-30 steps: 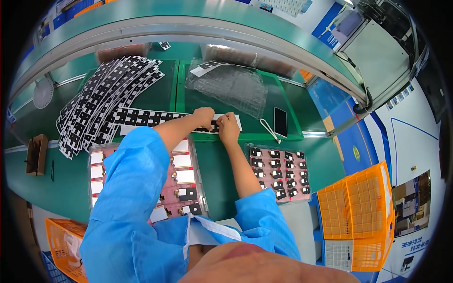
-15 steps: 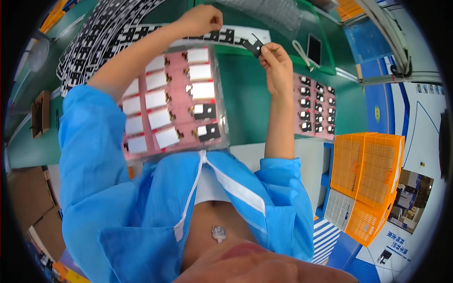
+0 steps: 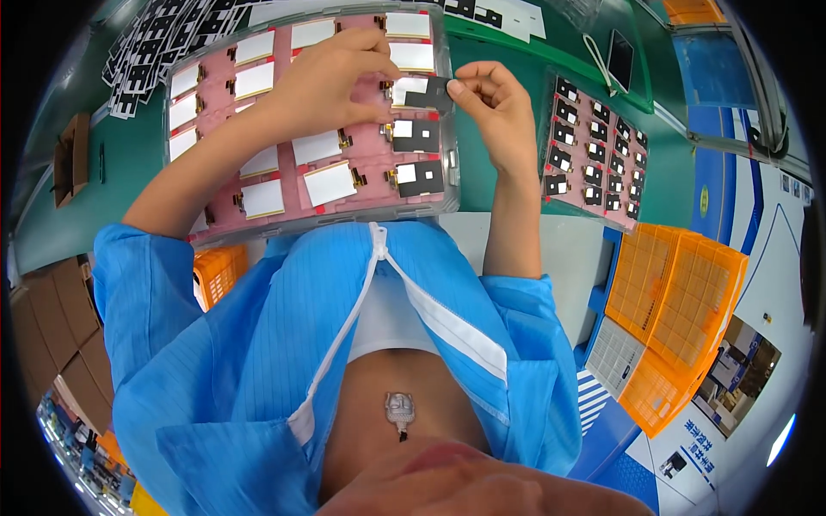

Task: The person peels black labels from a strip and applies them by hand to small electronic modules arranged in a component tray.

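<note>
A black die-cut sticker (image 3: 428,93) lies across the right part of a small white panel (image 3: 406,89) in the pink tray (image 3: 370,185). My right hand (image 3: 497,107) pinches the sticker's right end between thumb and forefinger. At the panel's left end, by its small flex connector, my left hand (image 3: 331,82) has thumb and forefinger apart, the connector between them. Two panels nearer me in the same column wear black stickers (image 3: 416,135). Other panels (image 3: 329,182) in the tray are plain white with connectors; some are hidden under my left hand and forearm.
To the right, a second pink tray (image 3: 581,176) holds several small black-and-white parts. A phone (image 3: 620,60) with a white strap lies behind it. Sticker sheets (image 3: 159,60) are heaped at the far left. A small cardboard box (image 3: 71,161) and orange crates (image 3: 675,284) flank the bench.
Both hands have come from the sticker sheets at the back to a panel in the tray's right column. The sticker in my right hand now lies over that panel. The view has shifted.
</note>
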